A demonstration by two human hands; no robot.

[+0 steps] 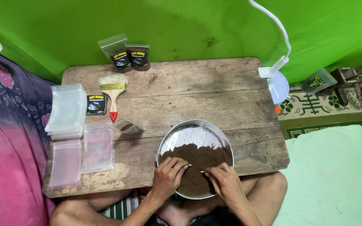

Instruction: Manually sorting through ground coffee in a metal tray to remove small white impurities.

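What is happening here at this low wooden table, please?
A person sits at the wooden table with both hands in a round metal pan of dark brown powder and white powder. The left hand and right hand rest on the brown powder. Stacks of clear pouches, a brush and two filled packets lie farther away.

On the wooden table (214,88): two dark labelled pouches (126,56) at far edge, paintbrush (113,94) with red-tipped handle near far-left corner, black card (96,104) beside it, stacks of clear plastic bags (68,111) along left edge. White gooseneck lamp (275,62) clamped at far-right corner.
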